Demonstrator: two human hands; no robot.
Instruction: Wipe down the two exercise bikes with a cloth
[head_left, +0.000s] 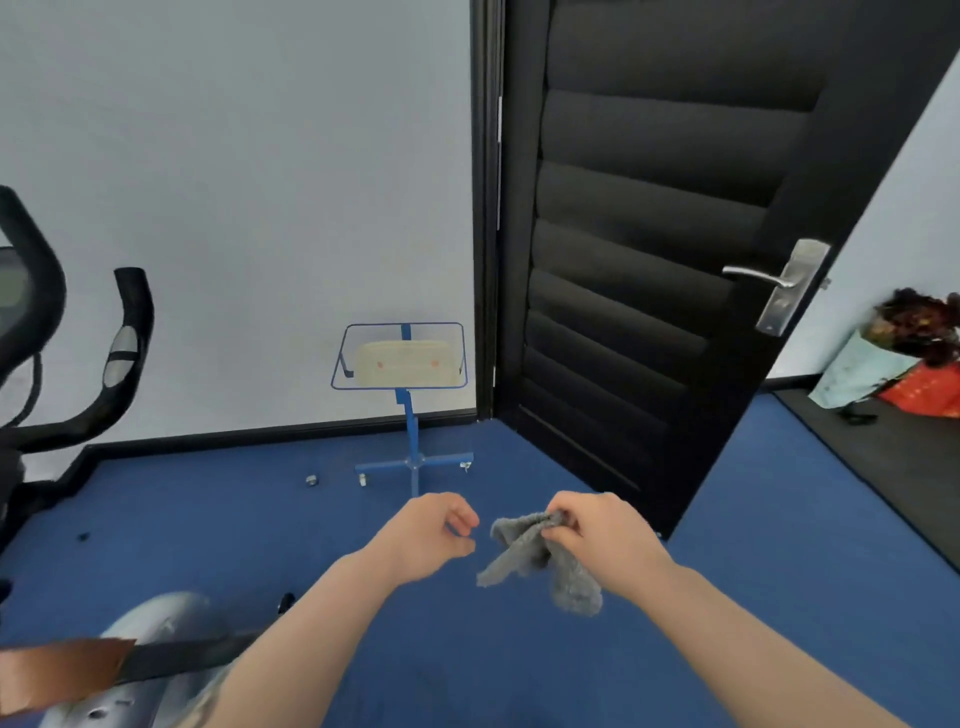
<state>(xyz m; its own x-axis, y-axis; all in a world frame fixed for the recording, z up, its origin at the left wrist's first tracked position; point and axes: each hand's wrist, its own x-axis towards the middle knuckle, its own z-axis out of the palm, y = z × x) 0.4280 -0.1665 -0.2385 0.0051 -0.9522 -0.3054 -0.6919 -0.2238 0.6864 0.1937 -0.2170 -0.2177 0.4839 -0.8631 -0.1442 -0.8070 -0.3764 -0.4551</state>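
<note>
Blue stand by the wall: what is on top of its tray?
On the blue stand, the wire-rimmed tray holds one pale beige, flat rectangular item with two faint reddish spots. It is too blurred to identify, and whatever lies beneath it is covered.

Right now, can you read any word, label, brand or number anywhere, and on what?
None can be read.
Bike console: screen cut off at the edge, blurred.
Red bag: pale marks, too small to read.
Tray on the blue stand: two red dots, no letters.

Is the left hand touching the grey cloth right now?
Apart. The head view shows blue floor between the left hand and the grey cloth, which only the right hand pinches.
</note>
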